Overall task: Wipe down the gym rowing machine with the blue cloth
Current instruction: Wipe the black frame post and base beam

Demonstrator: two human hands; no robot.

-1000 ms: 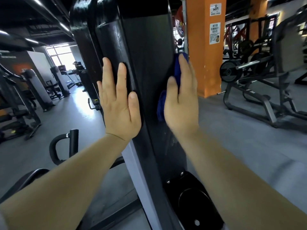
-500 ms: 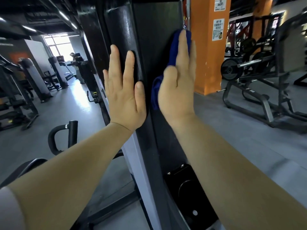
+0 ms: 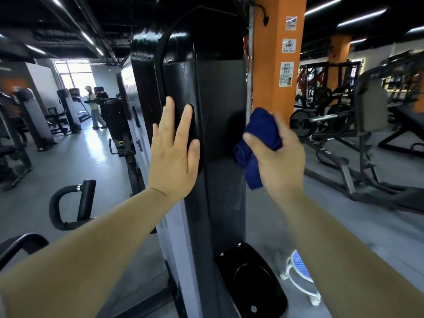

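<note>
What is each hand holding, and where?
Right hand grips the bunched blue cloth around its middle. Left hand holds nothing, resting flat on the machine's black column.

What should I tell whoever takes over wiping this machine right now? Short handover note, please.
Left hand: open, fingers straight, flat against the machine's black column.
Right hand: grips the bunched blue cloth at the column's right edge; whether the cloth touches the panel cannot be told.
Done: unclear from this view; faint streaks show low on the column's right-hand face.
Left: probably the rest of the column and the black base cover below.
</note>
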